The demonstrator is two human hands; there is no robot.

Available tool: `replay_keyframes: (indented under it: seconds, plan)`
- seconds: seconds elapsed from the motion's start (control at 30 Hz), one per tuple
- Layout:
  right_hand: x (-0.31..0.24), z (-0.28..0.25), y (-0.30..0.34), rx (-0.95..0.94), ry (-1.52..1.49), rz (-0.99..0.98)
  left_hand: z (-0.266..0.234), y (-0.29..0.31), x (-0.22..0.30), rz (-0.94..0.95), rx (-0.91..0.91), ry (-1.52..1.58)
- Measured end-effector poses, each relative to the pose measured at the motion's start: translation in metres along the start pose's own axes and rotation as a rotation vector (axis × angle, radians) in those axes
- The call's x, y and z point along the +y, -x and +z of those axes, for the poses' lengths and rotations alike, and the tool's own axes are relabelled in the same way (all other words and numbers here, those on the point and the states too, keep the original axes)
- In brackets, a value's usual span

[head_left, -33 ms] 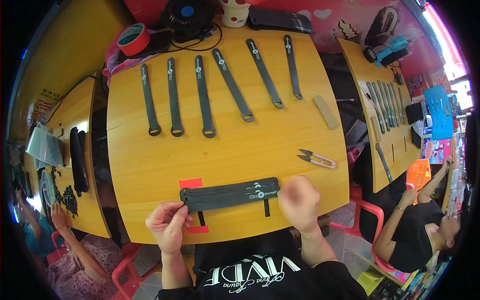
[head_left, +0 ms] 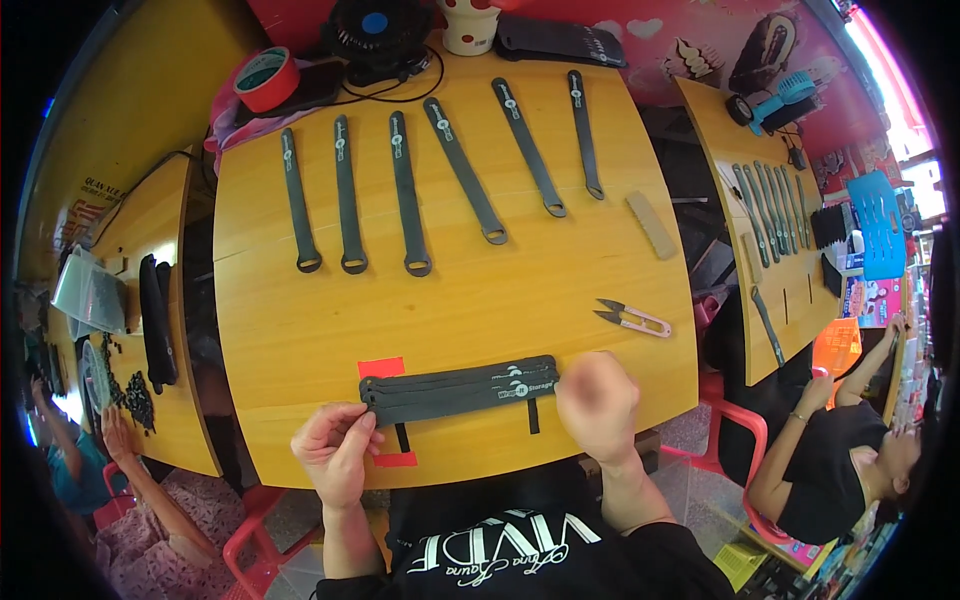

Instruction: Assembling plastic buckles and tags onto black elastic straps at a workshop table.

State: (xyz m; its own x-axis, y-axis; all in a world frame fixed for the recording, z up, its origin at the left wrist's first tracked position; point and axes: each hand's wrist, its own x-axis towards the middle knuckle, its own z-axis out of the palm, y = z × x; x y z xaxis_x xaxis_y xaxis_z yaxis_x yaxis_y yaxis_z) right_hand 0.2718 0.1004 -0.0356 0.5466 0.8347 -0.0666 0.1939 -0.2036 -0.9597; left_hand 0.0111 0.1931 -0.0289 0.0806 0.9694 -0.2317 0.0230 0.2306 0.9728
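Observation:
A stack of flat dark grey straps with white print lies crosswise near the table's front edge. My left hand pinches the left end of the stack between thumb and fingertips. At the other end, my right hand is a closed fist, slightly blurred, right beside the strap ends; whatever its fingers hold is hidden. Red tape and short black marks on the tabletop show around the stack. Pink-handled thread snips lie beyond my right hand.
Several single straps with slotted ends are spread across the table. A tan block sits at the right. A red tape roll, a black fan and a cup stand at the back. Co-workers sit on both sides.
My hands and the strap stack stay where they were. At the right, the orange item by the co-worker's hand shifts slightly.

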Motion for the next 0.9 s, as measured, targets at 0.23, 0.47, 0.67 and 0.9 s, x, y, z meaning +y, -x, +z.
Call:
replay_keyframes:
  seconds: [0.23,0.47,0.67,0.9]
  plan:
    - [-0.0046,0.0026,-0.0019,0.002,0.033,0.003,-0.0009,0.0002,-0.0004,0.015,-0.005,-0.002]
    - [-0.0031,0.0057,-0.0037,0.027,0.098,-0.018,-0.0013,0.0004,0.0011,0.025,-0.016,0.033]
    - [-0.0029,0.0069,-0.0045,0.023,0.103,-0.058,0.0005,0.0084,0.0038,0.206,0.037,-0.203]
    - [-0.0051,0.0009,-0.0045,0.01,0.107,0.021,0.0068,0.0015,0.003,0.384,0.053,-0.343]
